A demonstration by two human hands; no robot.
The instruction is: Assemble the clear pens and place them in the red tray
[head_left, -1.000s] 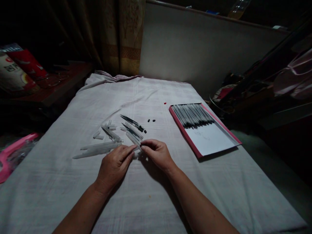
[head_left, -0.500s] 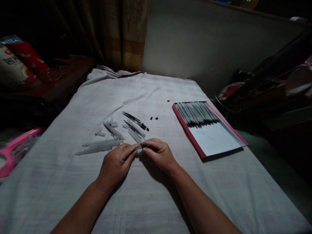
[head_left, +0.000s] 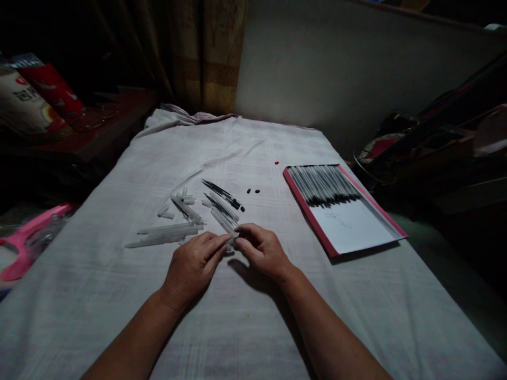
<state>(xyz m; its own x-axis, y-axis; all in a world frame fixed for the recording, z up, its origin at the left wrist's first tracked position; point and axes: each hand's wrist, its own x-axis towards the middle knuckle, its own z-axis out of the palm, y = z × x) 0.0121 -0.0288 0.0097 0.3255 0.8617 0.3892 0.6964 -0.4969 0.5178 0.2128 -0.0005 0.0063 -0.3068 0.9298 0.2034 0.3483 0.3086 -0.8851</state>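
Two hands meet fingertip to fingertip low over the cloth [head_left: 253,327]: your left hand [head_left: 194,264] and right hand [head_left: 263,250] each pinch what looks like one clear pen barrel [head_left: 232,239], steadying both its ends, just beside the loose pen parts [head_left: 186,211].

On the white cloth-covered table [head_left: 237,327], the left hand [head_left: 194,266] and right hand [head_left: 263,250] meet at the fingertips, pinching a clear plastic pen barrel [head_left: 231,238]. Loose clear pen parts [head_left: 186,211] lie just beyond. A red-rimmed flat tray [head_left: 309,215] holding black-tipped pens [head_left: 325,184] sits to the right.
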